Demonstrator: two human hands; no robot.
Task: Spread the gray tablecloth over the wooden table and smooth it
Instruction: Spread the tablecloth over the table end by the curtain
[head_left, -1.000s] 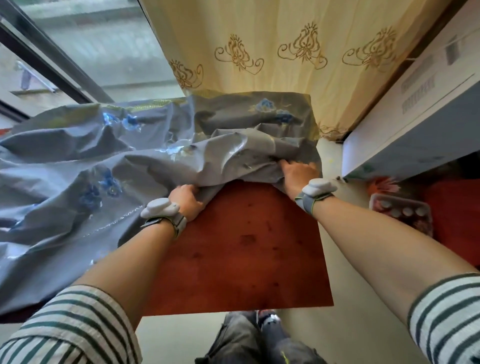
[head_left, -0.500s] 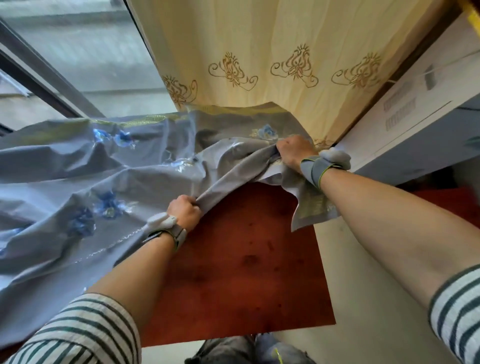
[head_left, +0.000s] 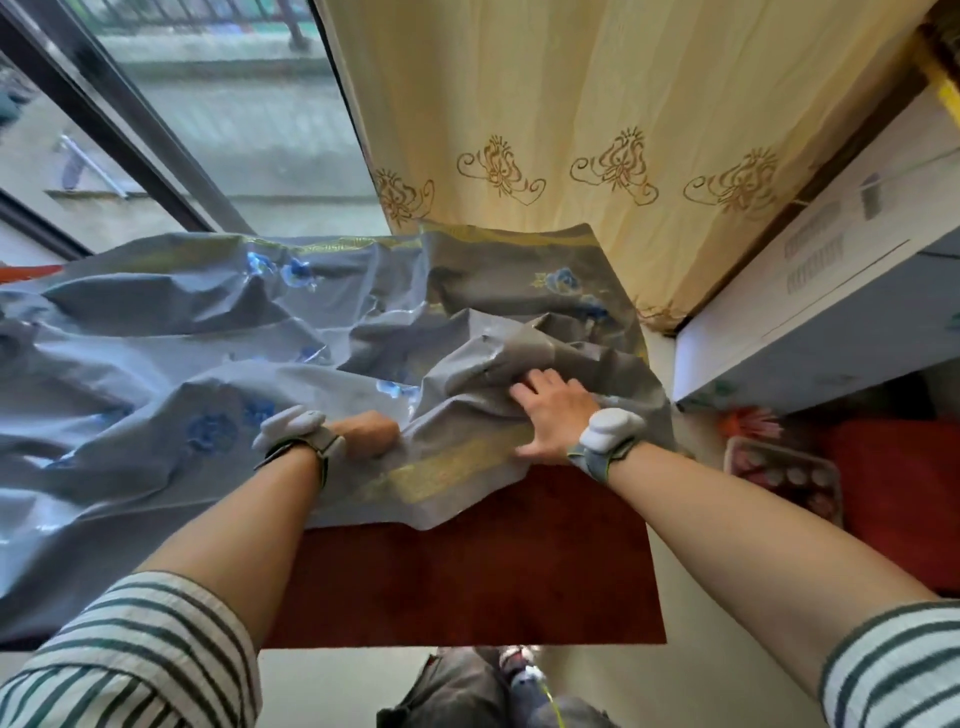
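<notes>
The gray tablecloth (head_left: 171, 364), with blue flowers and a gold border, lies crumpled over most of the reddish wooden table (head_left: 493, 582). Its near right part of the wood is bare. My left hand (head_left: 366, 434) is closed on a fold of cloth near the middle. My right hand (head_left: 553, 415) lies flat with spread fingers on a bunched ridge of the cloth near the table's right side. A gold-edged corner of the cloth rests on the wood just below both hands.
A cream curtain (head_left: 571, 119) with gold motifs hangs behind the table. A glass door (head_left: 208, 130) is at the back left. A white cabinet (head_left: 831, 291) stands to the right, with a tray of small items (head_left: 784, 475) on the floor below it.
My right hand came down from the raised far corner and now presses flat on the cloth. The cloth's corner has been drawn toward me over more of the bare wood.
</notes>
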